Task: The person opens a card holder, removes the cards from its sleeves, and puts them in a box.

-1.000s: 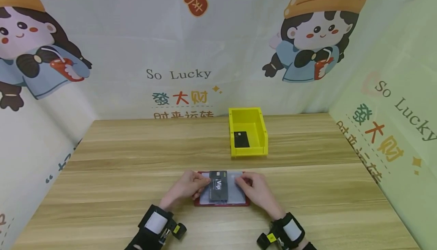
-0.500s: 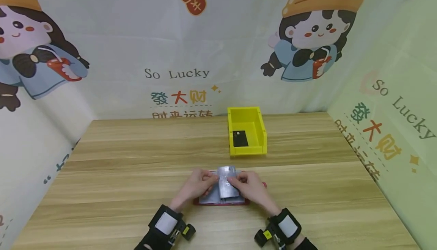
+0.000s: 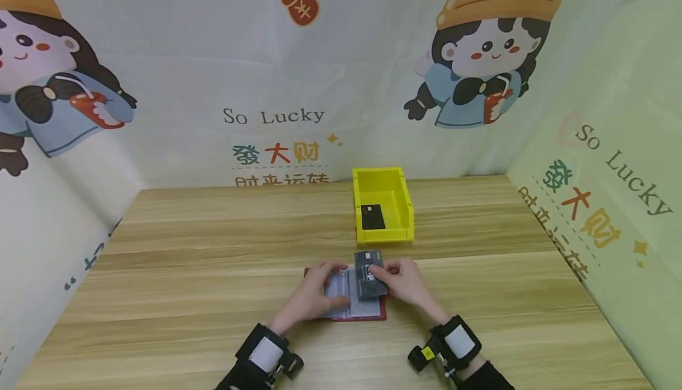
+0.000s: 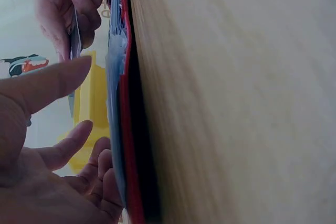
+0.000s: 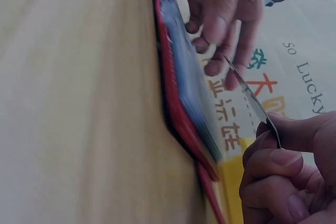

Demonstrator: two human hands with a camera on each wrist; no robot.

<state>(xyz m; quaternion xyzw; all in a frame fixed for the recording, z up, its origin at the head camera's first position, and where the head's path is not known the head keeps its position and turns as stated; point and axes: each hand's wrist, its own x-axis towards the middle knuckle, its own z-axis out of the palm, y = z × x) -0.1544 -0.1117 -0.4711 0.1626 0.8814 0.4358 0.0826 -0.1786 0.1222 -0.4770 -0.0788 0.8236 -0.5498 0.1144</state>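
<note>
A red card holder (image 3: 382, 312) lies open on the wooden table, its clear plastic sleeves showing. My right hand (image 3: 404, 280) pinches a dark grey card (image 3: 366, 288) with "VIP" lettering between thumb and fingers, raised over the right-hand sleeves. In the right wrist view, that card (image 5: 252, 95) appears edge-on and apart from the sleeves. My left hand (image 3: 315, 296) is spread over the left-hand sleeves, thumb and fingers apart with nothing between them. The left wrist view has its lower fingers (image 4: 107, 182) right at the sleeves (image 4: 113, 87).
Behind the card holder stands a yellow bin (image 3: 385, 236) with a black card (image 3: 372, 217) inside. A printed cloth backdrop (image 3: 176, 112) rises along the table's back edge and both sides.
The grey card, earlier lying over the sleeves and then bent up between both hands, is now raised in my right hand alone. My left fingers have spread over the left-hand sleeves.
</note>
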